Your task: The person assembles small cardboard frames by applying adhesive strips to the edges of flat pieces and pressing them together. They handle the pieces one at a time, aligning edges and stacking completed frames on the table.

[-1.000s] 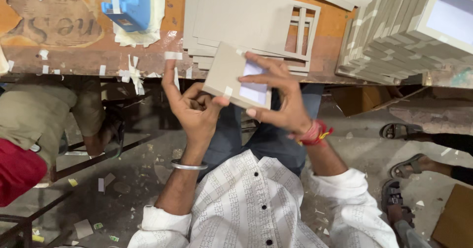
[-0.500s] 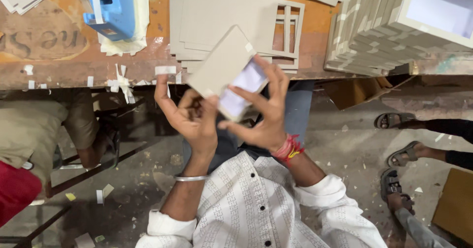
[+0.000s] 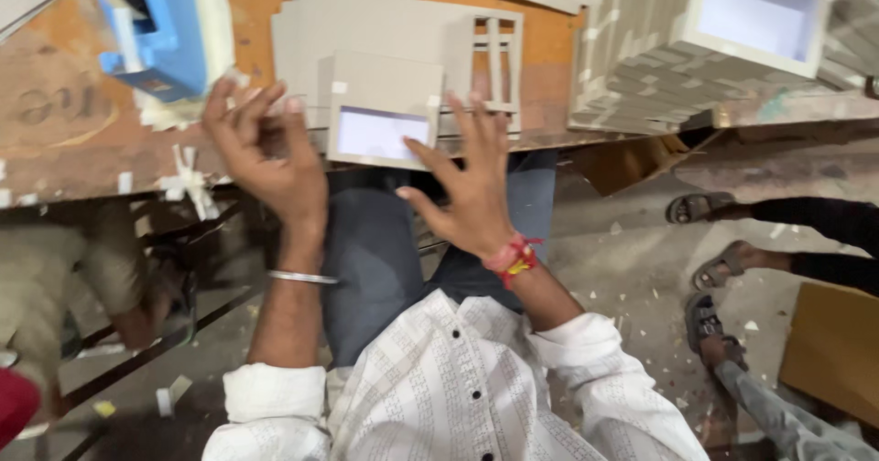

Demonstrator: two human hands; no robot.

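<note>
A small grey cardboard box (image 3: 380, 84) with a white-lined inside stands at the near edge of the wooden table (image 3: 64, 141). My right hand (image 3: 472, 191) is spread just beside the box's right end, fingers apart, holding nothing. My left hand (image 3: 265, 150) hovers to the left of the box with loosely curled fingers, close to a blue tape dispenser (image 3: 156, 31). It is blurred, and I see nothing in it. A metal bangle is on my left wrist and a red thread on my right.
Flat grey card sheets (image 3: 366, 17) and a cut-out card frame (image 3: 494, 54) lie behind the box. Stacked grey boxes (image 3: 641, 49) stand at the right. Tape strips (image 3: 188, 186) hang off the table edge. Other people's sandalled feet (image 3: 710, 264) are on the floor at right.
Both hands held the box up in the air and turned it. Now it rests on the table edge, my hands are off it, and my left hand has moved toward the tape dispenser.
</note>
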